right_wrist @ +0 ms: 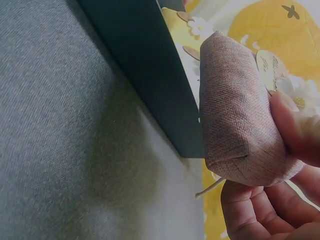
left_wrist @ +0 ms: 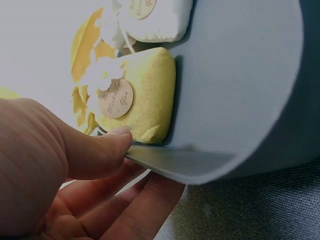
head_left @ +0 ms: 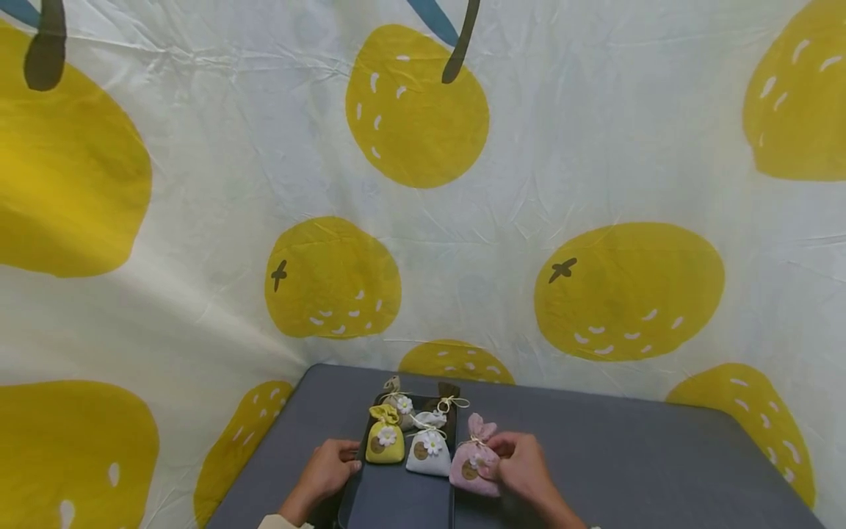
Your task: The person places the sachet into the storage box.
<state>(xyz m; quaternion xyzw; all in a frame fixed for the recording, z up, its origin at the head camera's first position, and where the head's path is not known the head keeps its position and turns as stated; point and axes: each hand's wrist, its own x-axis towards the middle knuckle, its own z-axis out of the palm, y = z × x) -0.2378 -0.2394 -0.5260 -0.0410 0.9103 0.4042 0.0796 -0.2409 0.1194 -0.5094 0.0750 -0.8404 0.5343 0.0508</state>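
My left hand (head_left: 329, 468) pinches the left rim of a dark grey tray (left_wrist: 240, 75), thumb on the inside and fingers outside. In my right hand (head_left: 525, 466) is a pink drawstring pouch (head_left: 471, 470) with a white flower and a round tag, held up beside the tray's right wall. The right wrist view shows the pink pouch's underside (right_wrist: 232, 110) between thumb and fingers, off the table. Inside the tray sit a yellow pouch (head_left: 385, 444) near my left hand and a white pouch (head_left: 428, 454). Behind them stand a beige pouch (head_left: 402, 404) and a dark brown pouch (head_left: 449, 404), partly hidden.
The tray rests on a dark grey table (head_left: 595, 455). A white cloth (head_left: 502, 184) printed with large yellow fruit hangs behind the table and along its left side. The tray's near part shows its bare floor (head_left: 403, 503).
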